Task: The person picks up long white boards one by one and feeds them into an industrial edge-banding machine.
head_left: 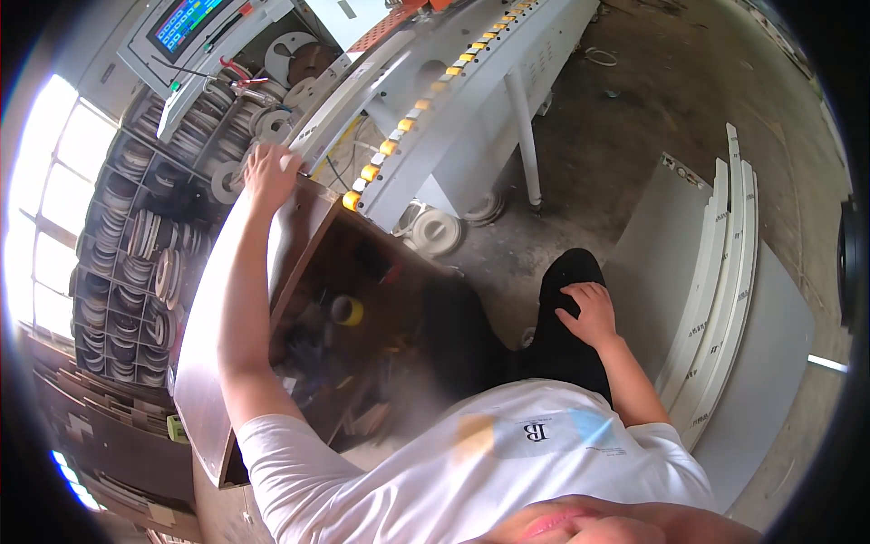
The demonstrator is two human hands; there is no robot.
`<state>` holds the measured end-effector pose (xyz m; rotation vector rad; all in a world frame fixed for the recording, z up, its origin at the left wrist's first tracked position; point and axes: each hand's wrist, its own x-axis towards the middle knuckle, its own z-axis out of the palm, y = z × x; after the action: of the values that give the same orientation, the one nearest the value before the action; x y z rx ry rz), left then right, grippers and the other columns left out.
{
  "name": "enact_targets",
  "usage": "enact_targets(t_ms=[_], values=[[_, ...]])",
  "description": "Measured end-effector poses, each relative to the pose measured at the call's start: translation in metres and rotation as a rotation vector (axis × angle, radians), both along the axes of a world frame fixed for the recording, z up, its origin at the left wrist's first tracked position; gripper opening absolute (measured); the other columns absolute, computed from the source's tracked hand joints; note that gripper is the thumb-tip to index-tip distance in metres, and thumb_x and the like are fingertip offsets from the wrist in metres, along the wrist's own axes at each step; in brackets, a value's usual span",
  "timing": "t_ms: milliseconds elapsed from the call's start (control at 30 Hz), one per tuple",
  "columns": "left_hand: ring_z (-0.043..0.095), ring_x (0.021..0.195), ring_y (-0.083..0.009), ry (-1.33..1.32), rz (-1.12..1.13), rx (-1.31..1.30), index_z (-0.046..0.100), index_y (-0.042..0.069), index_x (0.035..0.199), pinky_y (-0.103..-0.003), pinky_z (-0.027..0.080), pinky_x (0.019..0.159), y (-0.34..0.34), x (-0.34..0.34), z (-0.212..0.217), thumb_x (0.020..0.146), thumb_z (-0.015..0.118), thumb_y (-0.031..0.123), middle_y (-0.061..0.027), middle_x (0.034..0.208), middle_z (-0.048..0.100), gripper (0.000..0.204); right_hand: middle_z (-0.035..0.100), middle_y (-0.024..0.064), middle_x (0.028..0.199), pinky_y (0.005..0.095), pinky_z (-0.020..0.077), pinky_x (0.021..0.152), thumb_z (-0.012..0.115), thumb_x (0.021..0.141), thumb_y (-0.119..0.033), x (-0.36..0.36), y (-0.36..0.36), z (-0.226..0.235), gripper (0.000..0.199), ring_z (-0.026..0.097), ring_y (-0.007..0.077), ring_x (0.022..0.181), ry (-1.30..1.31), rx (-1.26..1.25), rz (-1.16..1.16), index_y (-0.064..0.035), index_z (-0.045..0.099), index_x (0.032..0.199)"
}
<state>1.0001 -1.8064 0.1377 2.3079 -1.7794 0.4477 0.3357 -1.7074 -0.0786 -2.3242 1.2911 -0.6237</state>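
My left hand (pixel 270 177) rests at the far corner of a brown wooden cabinet (pixel 313 227), close to the end of a long white machine (pixel 471 118). Its fingers lie loosely apart, and I see nothing held in them. A row of yellow rollers (pixel 388 147) runs along the machine's edge. My right hand (pixel 591 313) lies on my black-trousered knee (pixel 573 270), its fingers spread and holding nothing. Inside the open-fronted cabinet, a yellow-and-black roll (pixel 347 310) sits among small items too dim to name.
On the left, a rack (pixel 113 281) holds many rolls of edging strip. A control panel with a lit screen (pixel 186 23) stands at the upper left. Long white strips (pixel 725 263) and grey boards (pixel 662 231) lie to my right. White reels (pixel 435 233) are under the machine.
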Motion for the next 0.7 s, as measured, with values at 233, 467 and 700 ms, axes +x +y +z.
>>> enact_targets(t_ms=[233, 467, 700], values=[[0.025, 0.164, -0.0333, 0.014, 0.158, 0.132, 0.036, 0.011, 0.167, -0.056, 0.015, 0.133, -0.077, -0.004, -0.018, 0.104, 0.049, 0.066, -0.0135, 0.174, 0.036, 0.085, 0.075, 0.0067, 0.114, 0.0469, 0.0479, 0.108, 0.084, 0.082, -0.023, -0.003, 0.004, -0.017, 0.032, 0.067, 0.0305, 0.112, -0.022, -0.053, -0.043, -0.0118, 0.075, 0.110], [0.030, 0.161, -0.0392, 0.158, 0.250, 0.174, 0.037, 0.010, 0.166, -0.056, 0.021, 0.130, -0.093, 0.020, -0.022, 0.100, 0.050, 0.071, -0.0188, 0.172, 0.038, 0.091, 0.076, 0.0059, 0.108, 0.0459, 0.0489, 0.104, 0.084, 0.080, -0.019, 0.001, -0.002, -0.019, 0.027, 0.068, 0.0302, 0.109, -0.070, -0.035, -0.091, -0.0116, 0.076, 0.105], [0.035, 0.159, -0.0391, 0.161, 0.237, 0.157, 0.042, 0.013, 0.164, -0.056, 0.026, 0.128, -0.092, 0.011, -0.021, 0.101, 0.050, 0.070, -0.0188, 0.170, 0.042, 0.086, 0.075, 0.0054, 0.106, 0.0457, 0.0484, 0.103, 0.083, 0.079, -0.017, 0.010, -0.012, -0.026, 0.025, 0.068, 0.0301, 0.108, -0.051, -0.020, -0.107, -0.0117, 0.076, 0.102]])
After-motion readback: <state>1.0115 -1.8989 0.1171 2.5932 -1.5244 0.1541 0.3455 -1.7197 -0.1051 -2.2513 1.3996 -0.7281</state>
